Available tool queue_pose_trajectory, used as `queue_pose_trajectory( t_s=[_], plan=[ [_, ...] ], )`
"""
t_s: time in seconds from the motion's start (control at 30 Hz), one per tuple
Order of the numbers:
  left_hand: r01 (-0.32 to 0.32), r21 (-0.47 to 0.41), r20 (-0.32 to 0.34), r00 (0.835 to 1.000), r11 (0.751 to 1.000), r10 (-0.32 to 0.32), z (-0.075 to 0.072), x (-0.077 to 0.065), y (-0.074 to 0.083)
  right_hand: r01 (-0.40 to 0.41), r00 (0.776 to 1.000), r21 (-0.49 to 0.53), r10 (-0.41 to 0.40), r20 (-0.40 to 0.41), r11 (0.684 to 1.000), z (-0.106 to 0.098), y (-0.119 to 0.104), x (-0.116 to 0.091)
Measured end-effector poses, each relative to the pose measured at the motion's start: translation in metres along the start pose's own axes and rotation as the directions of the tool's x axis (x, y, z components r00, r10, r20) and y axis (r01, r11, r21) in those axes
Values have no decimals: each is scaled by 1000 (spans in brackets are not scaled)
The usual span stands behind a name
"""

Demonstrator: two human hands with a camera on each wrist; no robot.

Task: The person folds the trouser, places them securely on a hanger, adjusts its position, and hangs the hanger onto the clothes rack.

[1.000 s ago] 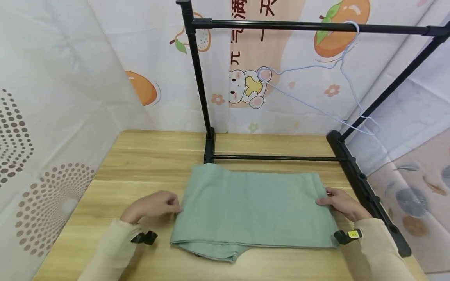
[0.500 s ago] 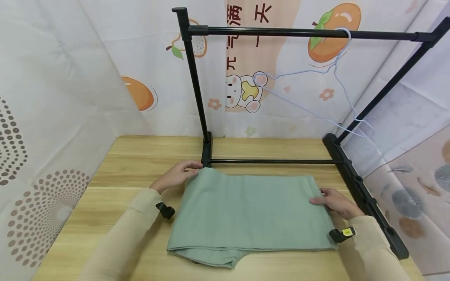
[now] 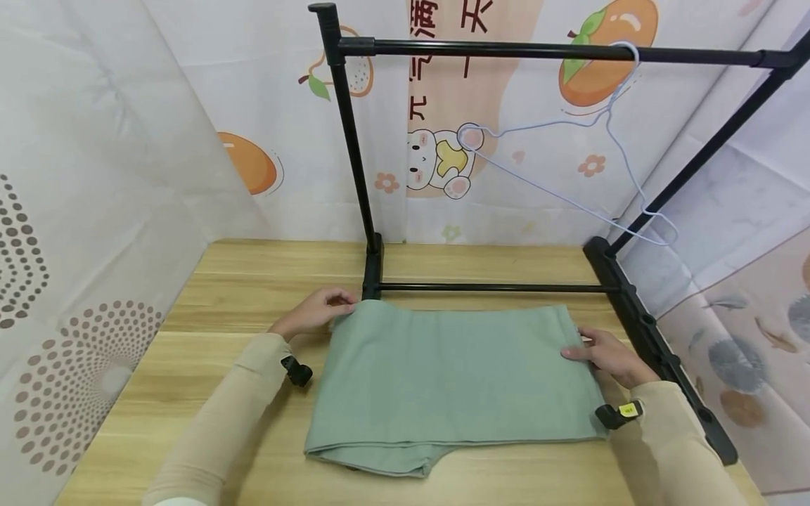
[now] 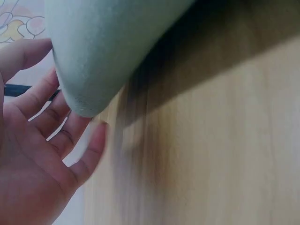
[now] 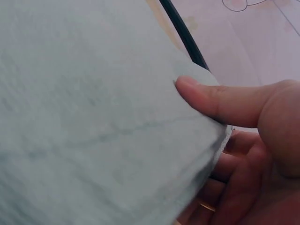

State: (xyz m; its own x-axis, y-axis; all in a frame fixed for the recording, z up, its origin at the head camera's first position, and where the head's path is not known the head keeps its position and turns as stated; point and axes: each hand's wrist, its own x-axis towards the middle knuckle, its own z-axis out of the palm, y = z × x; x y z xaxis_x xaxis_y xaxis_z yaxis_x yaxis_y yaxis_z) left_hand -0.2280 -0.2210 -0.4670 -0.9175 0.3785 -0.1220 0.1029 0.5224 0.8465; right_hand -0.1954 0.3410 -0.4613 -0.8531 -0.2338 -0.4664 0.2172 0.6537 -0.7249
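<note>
Loosely folded green cloth, right fingers pinching its edge, left fingers touching corner, grip unclear

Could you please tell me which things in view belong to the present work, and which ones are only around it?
In use:
folded green cloth
right hand, gripping its edge
left hand, at its far left corner
table, under it

Apparently only around:
black rack
wire hanger, hanging from the rack, untouched
patterned sheet, in the background

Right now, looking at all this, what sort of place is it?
Probably a small screened-off workspace for handling laundry: folded green cloth lies on a wood-grain table, a black rack holds a pale hanger, and printed sheets surround the table.
</note>
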Motion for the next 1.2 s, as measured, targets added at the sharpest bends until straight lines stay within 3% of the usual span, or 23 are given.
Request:
queue_pose_trajectory(
  t_s=[0.2,0.37,0.53,0.63,0.77,0.93,1.1,1.2],
  plan=[
    [52,27,6,999,998,-52,-8,-8,-10,6,1000,5,-7,16,1000,1,3,4],
    [102,81,75,991,992,-108,-13,-13,-9,19,999,45,-21,41,999,-1,7,6],
    [109,32,131,985,993,-113,-13,-14,-9,12,999,32,-13,37,999,-3,5,3],
    [138,-34,93,987,990,-134,-18,-15,-11,19,1000,22,-20,7,1000,-5,1,1],
    [191,-116,-30,980,975,-196,-23,-13,-10,52,999,59,-51,-19,997,-8,-7,6],
    [271,-140,-167,941,952,-293,-19,-3,-8,43,999,78,-41,-28,996,-6,-12,20],
    [367,-180,-179,900,913,-397,-7,1,-8,-39,999,115,36,31,993,-2,-5,25],
    [423,-162,-161,880,892,-446,-3,-4,-9,-52,993,140,37,112,989,-4,1,21]
  ],
)
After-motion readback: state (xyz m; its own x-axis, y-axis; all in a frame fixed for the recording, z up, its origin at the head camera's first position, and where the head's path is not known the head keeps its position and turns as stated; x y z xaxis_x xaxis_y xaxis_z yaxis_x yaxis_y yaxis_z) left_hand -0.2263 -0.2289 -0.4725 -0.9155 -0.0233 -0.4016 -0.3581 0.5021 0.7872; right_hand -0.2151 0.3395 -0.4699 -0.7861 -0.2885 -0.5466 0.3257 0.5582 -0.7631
